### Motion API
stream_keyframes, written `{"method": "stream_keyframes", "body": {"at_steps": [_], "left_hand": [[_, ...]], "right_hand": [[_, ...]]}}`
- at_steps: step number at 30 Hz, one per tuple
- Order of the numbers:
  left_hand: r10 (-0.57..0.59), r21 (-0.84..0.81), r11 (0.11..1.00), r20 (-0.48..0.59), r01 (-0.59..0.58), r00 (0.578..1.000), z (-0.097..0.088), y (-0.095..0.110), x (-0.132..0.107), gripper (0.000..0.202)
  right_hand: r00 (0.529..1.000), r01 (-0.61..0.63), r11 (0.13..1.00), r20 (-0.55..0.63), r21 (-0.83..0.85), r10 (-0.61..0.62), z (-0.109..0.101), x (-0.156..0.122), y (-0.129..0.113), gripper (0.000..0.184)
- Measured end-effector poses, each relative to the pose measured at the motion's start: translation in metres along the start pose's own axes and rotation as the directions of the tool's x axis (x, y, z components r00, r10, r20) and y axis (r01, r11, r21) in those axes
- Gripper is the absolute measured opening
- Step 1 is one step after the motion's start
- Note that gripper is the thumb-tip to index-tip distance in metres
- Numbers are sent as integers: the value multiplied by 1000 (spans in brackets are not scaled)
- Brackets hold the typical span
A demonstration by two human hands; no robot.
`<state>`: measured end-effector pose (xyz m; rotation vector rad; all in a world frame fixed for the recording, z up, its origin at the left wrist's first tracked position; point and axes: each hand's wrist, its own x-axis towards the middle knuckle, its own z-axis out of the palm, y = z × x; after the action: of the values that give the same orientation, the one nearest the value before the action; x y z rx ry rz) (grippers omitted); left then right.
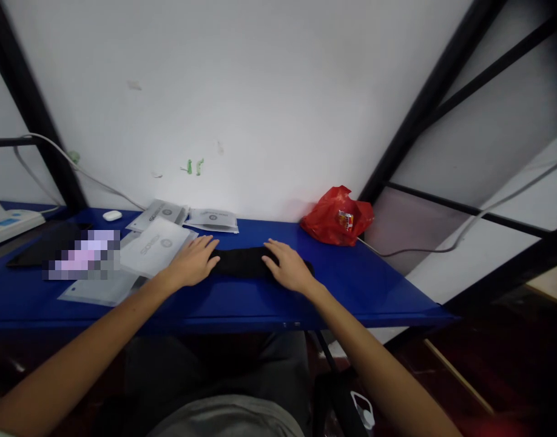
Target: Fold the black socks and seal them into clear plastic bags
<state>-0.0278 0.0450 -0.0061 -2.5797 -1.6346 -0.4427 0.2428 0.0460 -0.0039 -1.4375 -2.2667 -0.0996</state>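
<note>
A long, narrow piece of black cloth point(241, 263) lies flat on the blue table, crosswise in front of me. Its exact kind does not show. My left hand point(194, 260) rests on its left end, fingers stretched out and thumb apart. On the right end lies my right hand point(287, 265), palm down with the fingers extended, covering part of the cloth. Just left of my left hand is a frosted plastic bag point(151, 247) with grey printing, partly beside my wrist.
More frosted bags point(213, 219) lie toward the wall. A red plastic bag point(337, 217) stands at the back right. A white earbud case point(112, 215), a dark flat item point(37, 246) and a power strip point(14, 227) are at left. The table's front edge point(242, 325) runs before my lap.
</note>
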Motion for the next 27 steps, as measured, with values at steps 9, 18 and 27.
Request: {"method": "stream_keyframes", "body": {"at_steps": [9,18,27], "left_hand": [[-22,-15,1000,131,24,991,25,7,-12,61],[-41,-19,999,156,45,987,25,6,-12,62],[-58,-33,997,288,71,956,-18,22,-17,44]], "right_hand": [[963,-110,993,253,41,96,21,-19,1,62],[958,-166,984,245,61,146,23,-18,18,56],[944,-252,968,220,-7,247,10,-18,87,52]]}}
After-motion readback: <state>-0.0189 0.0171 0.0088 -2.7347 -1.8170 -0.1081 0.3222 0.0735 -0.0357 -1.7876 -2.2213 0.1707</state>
